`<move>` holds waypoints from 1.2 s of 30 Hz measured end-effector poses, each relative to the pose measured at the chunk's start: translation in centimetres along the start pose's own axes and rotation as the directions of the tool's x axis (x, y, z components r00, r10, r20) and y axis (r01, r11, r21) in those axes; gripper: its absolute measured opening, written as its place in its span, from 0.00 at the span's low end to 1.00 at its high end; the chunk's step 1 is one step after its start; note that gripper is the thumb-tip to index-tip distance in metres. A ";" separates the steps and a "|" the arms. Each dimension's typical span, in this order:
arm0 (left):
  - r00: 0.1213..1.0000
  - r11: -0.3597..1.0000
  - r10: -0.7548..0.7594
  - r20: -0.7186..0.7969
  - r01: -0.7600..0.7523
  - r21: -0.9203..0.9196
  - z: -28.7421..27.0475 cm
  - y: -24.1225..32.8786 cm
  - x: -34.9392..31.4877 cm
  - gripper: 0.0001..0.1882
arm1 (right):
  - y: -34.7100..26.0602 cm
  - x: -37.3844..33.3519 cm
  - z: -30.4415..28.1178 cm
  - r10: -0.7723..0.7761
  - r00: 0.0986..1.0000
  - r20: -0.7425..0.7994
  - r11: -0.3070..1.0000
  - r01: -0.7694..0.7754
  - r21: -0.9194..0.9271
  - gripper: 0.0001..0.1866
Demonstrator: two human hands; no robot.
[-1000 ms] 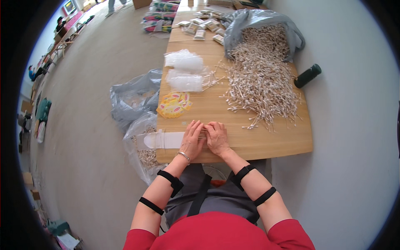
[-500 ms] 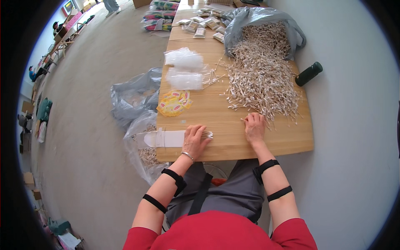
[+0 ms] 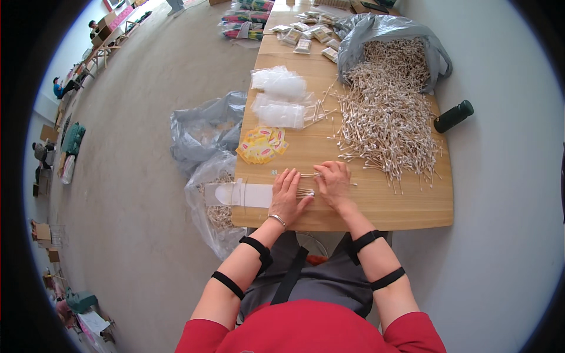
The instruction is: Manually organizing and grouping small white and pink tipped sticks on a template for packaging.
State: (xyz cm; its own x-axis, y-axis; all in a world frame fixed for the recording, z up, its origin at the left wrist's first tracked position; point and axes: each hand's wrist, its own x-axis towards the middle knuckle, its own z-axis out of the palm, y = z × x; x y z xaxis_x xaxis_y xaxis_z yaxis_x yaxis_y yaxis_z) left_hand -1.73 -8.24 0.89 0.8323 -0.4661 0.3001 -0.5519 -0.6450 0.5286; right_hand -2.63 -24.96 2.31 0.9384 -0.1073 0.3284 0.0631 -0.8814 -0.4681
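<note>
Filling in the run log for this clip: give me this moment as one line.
left hand: flat on small bundle of thin wooden sticks | right hand: gathering same bundle | large loose stick pile: apart, behind | wooden table

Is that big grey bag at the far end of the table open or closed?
Open. The grey bag lies on its side with its mouth gaping, and thin sticks spill from it across the table.

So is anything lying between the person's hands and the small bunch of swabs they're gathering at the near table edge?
Nothing visible does. The left hand and right hand both rest on the small bunch of swabs on the wooden table. The big swab pile lies farther back.
</note>
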 end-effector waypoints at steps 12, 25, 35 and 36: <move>1.000 1.000 -0.007 -0.011 0.007 -0.024 0.6 0.0 -0.1 0.30 | 3.5 -1.6 -0.5 0.151 0.981 -0.122 0.988 -0.150 0.019 0.04; 0.988 0.963 -0.102 -0.113 0.069 -0.262 0.4 -0.9 -0.2 0.16 | -0.7 -2.0 0.6 0.075 0.997 -0.035 0.994 -0.077 -0.078 0.17; 0.892 0.543 -0.443 -0.096 0.182 -0.820 0.8 -2.2 0.0 0.15 | -5.3 -5.0 3.4 0.063 0.977 0.203 0.991 -0.037 -0.128 0.38; 0.885 0.488 -0.459 -0.075 0.181 -0.854 0.8 -2.4 -0.1 0.16 | -5.2 -5.0 3.3 0.045 0.982 0.184 0.994 -0.025 -0.108 0.39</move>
State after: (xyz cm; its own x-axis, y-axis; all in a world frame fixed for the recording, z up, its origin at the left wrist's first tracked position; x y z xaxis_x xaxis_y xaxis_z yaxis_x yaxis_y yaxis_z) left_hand -0.54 -7.17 -1.05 0.9940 -0.0716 0.0825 -0.0737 0.1182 0.9903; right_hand -6.50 -18.35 0.35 0.9868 -0.0603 0.1504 0.0022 -0.9231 -0.3846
